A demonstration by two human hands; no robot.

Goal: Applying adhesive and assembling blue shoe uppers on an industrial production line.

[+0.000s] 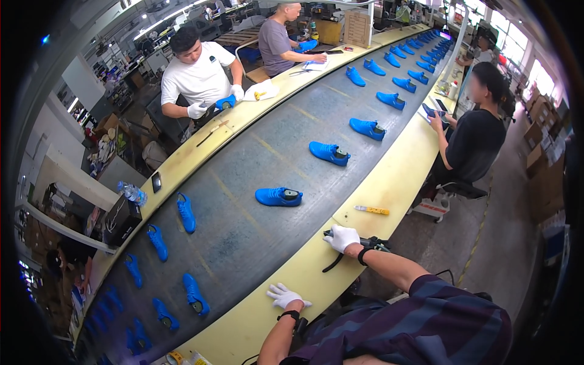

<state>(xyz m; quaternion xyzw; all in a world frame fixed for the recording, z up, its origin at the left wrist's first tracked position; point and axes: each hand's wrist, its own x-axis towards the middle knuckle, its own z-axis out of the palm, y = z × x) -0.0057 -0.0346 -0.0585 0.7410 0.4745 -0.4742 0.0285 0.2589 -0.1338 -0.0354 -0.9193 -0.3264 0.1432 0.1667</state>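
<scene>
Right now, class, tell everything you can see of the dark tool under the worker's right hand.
The dark tool lies flat on the pale yellow ledge beside the grey conveyor belt. It looks black, long and slim, with a thin curved strap or cord trailing toward the belt. The white-gloved right hand rests on its near end, covering part of it. Its exact kind cannot be told.

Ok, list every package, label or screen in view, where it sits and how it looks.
Black box: left table edge, rectangular, pale mark on its side.
Phone screen: left edge, flat, dark.
Yellow tube: right edge, beyond the right hand.
Brown cartons: stacked far right.
</scene>
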